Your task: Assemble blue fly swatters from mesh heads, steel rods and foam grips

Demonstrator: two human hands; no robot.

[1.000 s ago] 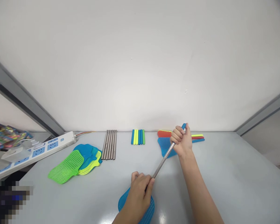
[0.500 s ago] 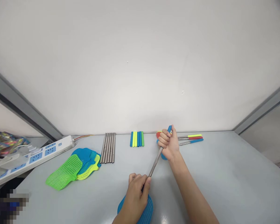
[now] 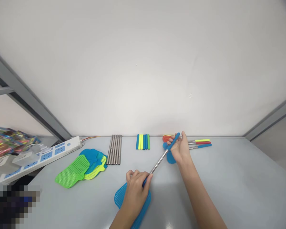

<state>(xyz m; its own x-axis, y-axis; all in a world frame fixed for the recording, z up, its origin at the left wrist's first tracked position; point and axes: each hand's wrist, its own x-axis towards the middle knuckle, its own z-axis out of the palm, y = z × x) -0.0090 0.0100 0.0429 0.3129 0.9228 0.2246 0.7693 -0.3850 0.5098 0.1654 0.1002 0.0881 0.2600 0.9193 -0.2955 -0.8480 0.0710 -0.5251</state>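
A blue fly swatter [image 3: 145, 208] slants up to the right, its perforated head low in front of me. My left hand [image 3: 137, 187] is closed around the neck, where the metal rod [image 3: 158, 161] enters the head. At the upper end, the blue grip [image 3: 173, 141] lies across the loosely curled fingers of my right hand [image 3: 181, 148], with the thumb apart and the palm showing. Behind that hand lie swatters with yellow [image 3: 202, 140], red [image 3: 203, 142] and blue [image 3: 205, 146] grips, their heads partly hidden.
Several metal rods [image 3: 114, 149] lie side by side near the wall, beside a row of coloured grips [image 3: 143, 142]. Green [image 3: 72, 171], blue [image 3: 91, 157] and yellow [image 3: 96, 170] swatter heads overlap at left. Beyond are a power strip [image 3: 69, 144] and shiny packets [image 3: 11, 140].
My right hand has loosened from a tight wrap around the blue grip, and its palm has turned into view. The swatter has tilted further right, and the view has shifted slightly.
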